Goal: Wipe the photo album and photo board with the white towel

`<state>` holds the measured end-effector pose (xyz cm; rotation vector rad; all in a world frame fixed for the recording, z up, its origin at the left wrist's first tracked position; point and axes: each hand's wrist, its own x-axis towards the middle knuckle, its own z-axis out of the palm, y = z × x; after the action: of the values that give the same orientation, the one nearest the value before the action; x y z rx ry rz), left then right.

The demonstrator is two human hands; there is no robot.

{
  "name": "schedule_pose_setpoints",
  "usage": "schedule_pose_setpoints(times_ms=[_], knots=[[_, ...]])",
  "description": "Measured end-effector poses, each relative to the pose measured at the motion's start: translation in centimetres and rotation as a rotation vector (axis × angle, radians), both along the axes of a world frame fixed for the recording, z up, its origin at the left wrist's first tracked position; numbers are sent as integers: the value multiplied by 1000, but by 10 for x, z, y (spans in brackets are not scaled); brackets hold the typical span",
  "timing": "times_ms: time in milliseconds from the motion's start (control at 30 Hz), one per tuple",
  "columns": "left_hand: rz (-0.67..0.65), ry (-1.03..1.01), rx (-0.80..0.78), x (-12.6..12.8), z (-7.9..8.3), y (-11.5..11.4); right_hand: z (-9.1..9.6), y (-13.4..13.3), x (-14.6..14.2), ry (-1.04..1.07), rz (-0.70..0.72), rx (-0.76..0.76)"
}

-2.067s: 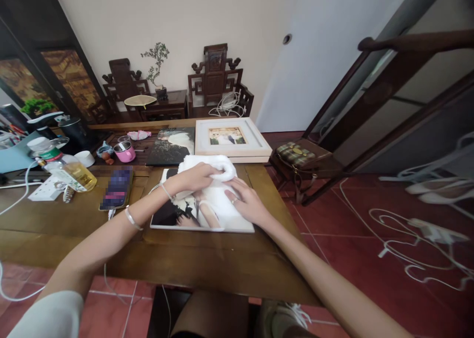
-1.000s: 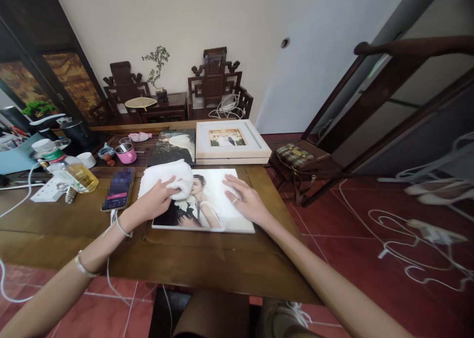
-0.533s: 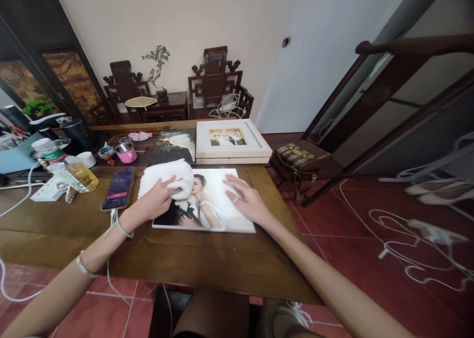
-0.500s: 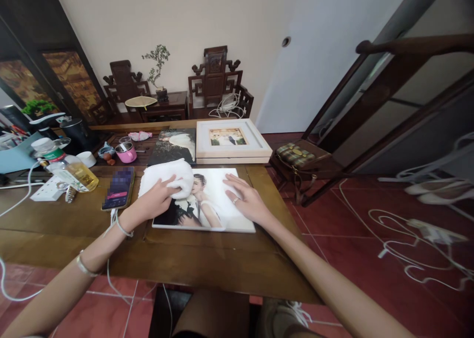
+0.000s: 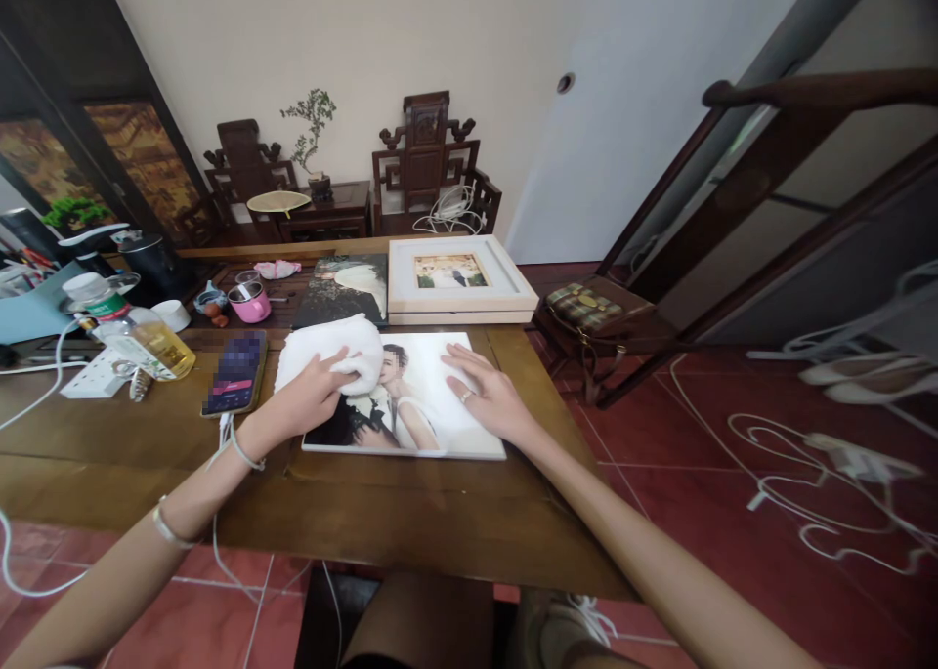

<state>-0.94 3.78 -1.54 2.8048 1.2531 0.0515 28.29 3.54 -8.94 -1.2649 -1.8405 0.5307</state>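
Observation:
A large photo print (image 5: 432, 396) lies flat on the wooden table (image 5: 410, 513) in front of me. My left hand (image 5: 304, 400) is closed on a white cloth (image 5: 329, 345) that rests over the print's upper left corner. My right hand (image 5: 488, 396) lies open and flat on the right side of the print, fingers spread, a ring on one finger.
A white framed picture (image 5: 458, 278) and a dark photo print (image 5: 344, 288) lie behind. A phone (image 5: 234, 371) with a cable lies to the left, beside a bottle (image 5: 150, 342), a pink cup (image 5: 250, 303) and a power strip (image 5: 92, 376). A chair (image 5: 601, 317) stands right; cables cross the floor.
My left hand has dragged the cloth from the print's top middle to its upper left corner, uncovering the picture. In the last second nothing has visibly moved. The right hand has stayed put.

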Motion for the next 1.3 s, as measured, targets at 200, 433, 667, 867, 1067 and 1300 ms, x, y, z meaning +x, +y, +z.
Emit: schedule_pose_setpoints(times_ms=[200,433,667,867,1067,1300], knots=[[-59,22,-67,9,17,-38,0,0,0,-1,6,-1],[-191,36,-377,11,60,-98,-1,0,0,46,9,3],[-97,-23,-141,9,39,-23,-1,0,1,20,8,11],[-28,-87,-75,-5,14,22,-3,1,1,-10,9,27],[-98,-69,-179,-20,23,-37,-3,0,0,4,-4,32],[-176,-49,-345,-15,45,-94,-3,-1,-1,30,-1,24]])
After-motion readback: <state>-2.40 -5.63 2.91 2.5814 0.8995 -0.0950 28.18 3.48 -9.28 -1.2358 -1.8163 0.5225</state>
